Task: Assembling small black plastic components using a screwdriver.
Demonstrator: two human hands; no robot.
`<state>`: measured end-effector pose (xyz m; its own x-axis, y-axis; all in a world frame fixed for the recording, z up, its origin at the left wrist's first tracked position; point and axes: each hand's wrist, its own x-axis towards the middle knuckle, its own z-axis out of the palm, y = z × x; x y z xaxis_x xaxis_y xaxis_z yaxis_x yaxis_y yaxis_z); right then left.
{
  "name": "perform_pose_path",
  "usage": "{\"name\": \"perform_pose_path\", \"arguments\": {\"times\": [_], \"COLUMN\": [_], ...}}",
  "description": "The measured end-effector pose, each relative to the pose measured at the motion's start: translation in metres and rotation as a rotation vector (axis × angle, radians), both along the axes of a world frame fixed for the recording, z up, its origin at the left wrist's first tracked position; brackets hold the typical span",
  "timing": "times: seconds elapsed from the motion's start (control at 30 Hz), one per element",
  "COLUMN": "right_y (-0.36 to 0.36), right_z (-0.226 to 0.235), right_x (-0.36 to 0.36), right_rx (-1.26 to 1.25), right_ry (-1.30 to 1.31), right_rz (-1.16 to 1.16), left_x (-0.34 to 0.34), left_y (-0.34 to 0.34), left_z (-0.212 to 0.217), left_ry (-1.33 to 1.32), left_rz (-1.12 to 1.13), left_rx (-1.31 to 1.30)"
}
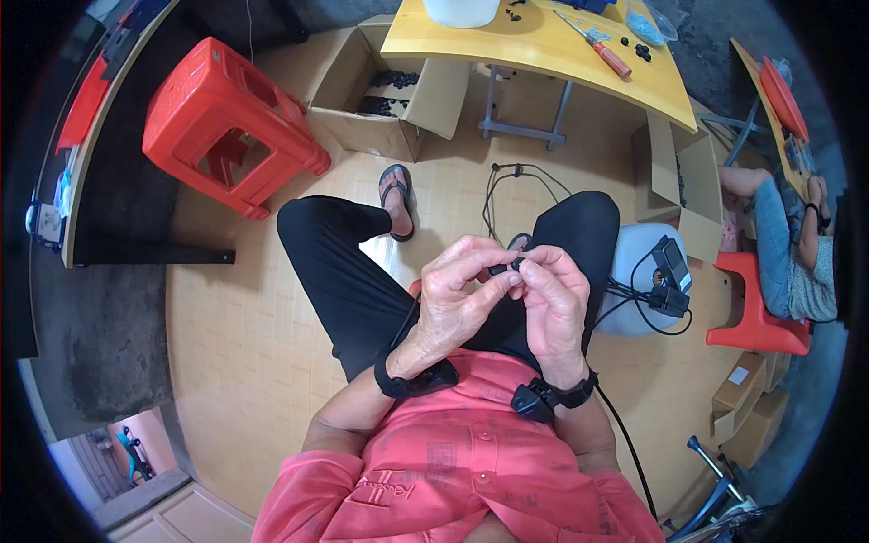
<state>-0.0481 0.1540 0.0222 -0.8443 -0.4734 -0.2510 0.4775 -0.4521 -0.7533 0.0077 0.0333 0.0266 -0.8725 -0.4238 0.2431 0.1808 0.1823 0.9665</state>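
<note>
Above my lap, my two hands meet around a small black part, too small and too covered by fingers to name. My left hand is closed, its thumb and forefinger pinching the part from the left. From the other side, my right hand is closed on it too, thumb and fingertips pressed together. A black strap with a device on it circles each wrist.
Ahead stands a wooden table with a red-handled screwdriver and small black pieces. An open cardboard box holds many black parts. A red stool lies left; a white container carries black cables. Another person sits far right.
</note>
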Motion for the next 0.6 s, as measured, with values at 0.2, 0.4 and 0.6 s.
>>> {"name": "perform_pose_path", "arguments": {"times": [0.2, 0.4, 0.6], "right_y": [-0.007, -0.006, 0.001], "right_z": [0.004, 0.003, -0.01], "right_x": [0.005, 0.003, 0.006], "right_rx": [0.128, 0.311, 0.238], "right_ry": [0.133, 0.424, 0.31], "right_rz": [-0.059, -0.073, 0.046], "left_x": [-0.001, -0.001, -0.007], "left_y": [0.001, -0.003, -0.003], "left_z": [-0.003, -0.007, -0.013], "left_ry": [0.019, 0.008, 0.092], "left_rz": [0.011, -0.012, 0.051], "left_rx": [-0.085, -0.016, 0.426]}}
